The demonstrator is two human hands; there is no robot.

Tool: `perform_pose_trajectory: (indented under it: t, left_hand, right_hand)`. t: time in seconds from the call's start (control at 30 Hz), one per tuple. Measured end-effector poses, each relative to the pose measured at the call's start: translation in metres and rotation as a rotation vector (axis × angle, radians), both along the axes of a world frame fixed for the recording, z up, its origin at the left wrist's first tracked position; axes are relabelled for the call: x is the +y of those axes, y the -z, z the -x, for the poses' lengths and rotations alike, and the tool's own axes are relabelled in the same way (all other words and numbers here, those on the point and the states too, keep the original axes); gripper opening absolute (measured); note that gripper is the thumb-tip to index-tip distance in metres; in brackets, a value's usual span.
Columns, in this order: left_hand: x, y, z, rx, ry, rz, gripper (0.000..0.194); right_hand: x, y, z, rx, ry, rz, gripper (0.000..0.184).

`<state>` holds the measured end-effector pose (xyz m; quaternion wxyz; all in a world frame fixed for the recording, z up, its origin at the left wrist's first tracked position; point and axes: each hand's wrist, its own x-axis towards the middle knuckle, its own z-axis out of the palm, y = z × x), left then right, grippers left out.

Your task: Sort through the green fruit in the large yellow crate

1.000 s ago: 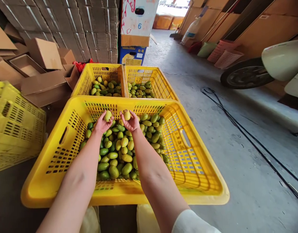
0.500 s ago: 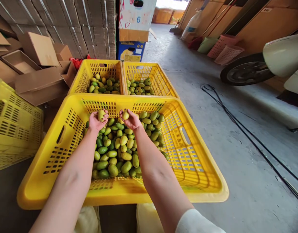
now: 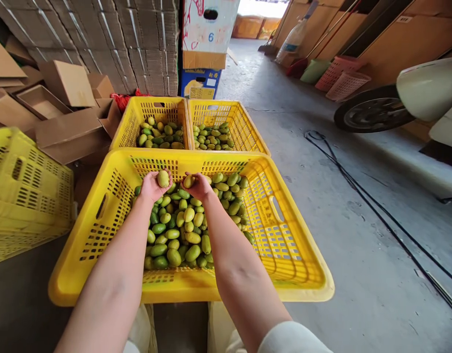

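A big yellow plastic crate (image 3: 285, 255) sits right in front of me, holding several green and yellow oval fruits (image 3: 182, 230). My left hand (image 3: 152, 186) is closed round a yellowish fruit (image 3: 163, 178) above the far end of the pile. My right hand (image 3: 198, 185) is closed round another yellowish fruit (image 3: 188, 181) just beside it. Both hands are close together, near the crate's far wall.
Two smaller yellow crates (image 3: 163, 110) (image 3: 244, 132) with the same fruits stand behind the big one. An upturned yellow crate (image 3: 27, 196) lies at left. Cardboard boxes (image 3: 67, 122) pile up at back left. A scooter wheel (image 3: 373, 115) and black cables (image 3: 358, 191) lie at right on the concrete floor.
Both hands have kept their fruits and dropped slightly toward the pile, the right fruit now lower in the fingers. The view has shifted a little.
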<state>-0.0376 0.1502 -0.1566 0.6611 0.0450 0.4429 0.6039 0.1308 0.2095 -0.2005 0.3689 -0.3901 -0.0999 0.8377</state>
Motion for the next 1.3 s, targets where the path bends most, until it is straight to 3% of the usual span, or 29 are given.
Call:
perform_pose_trajectory:
  t: [0.23, 0.37, 0.47, 0.53, 0.63, 0.73, 0.83, 1.0, 1.3]
  left_hand:
    - [-0.036, -0.043, 0.005, 0.037, 0.022, 0.098, 0.032]
    - [-0.053, -0.054, 0.013, 0.049, -0.022, 0.136, 0.022]
    - [-0.05, -0.064, 0.015, 0.12, -0.084, 0.266, 0.007]
    - [-0.042, -0.074, 0.015, 0.144, -0.114, 0.34, 0.008]
    - [-0.034, -0.093, 0.013, 0.082, -0.125, 0.193, 0.016]
    - [-0.035, -0.106, 0.007, 0.043, -0.195, 0.001, 0.017]
    - [-0.041, -0.105, -0.002, -0.014, -0.214, -0.017, 0.023]
    - [-0.047, -0.085, -0.007, 0.041, -0.175, -0.011, 0.025]
    - [-0.051, -0.074, -0.013, -0.074, -0.077, 0.028, 0.032]
  right_hand:
    - [-0.011, -0.043, -0.025, -0.125, -0.063, -0.058, 0.019]
    - [-0.012, -0.056, -0.043, -0.174, -0.011, -0.099, 0.028]
    - [-0.012, -0.062, -0.049, -0.201, 0.06, -0.105, 0.032]
    - [-0.013, -0.068, -0.05, -0.188, 0.087, -0.089, 0.026]
    - [-0.014, -0.081, -0.049, -0.085, 0.07, -0.073, 0.012]
    - [-0.017, -0.091, -0.046, -0.007, 0.016, -0.081, 0.025]
    - [-0.024, -0.093, -0.042, -0.005, 0.004, -0.094, 0.022]
    - [-0.038, -0.089, -0.032, -0.05, -0.033, -0.067, 0.003]
    - [-0.033, -0.073, -0.027, 0.106, -0.035, -0.056, 0.032]
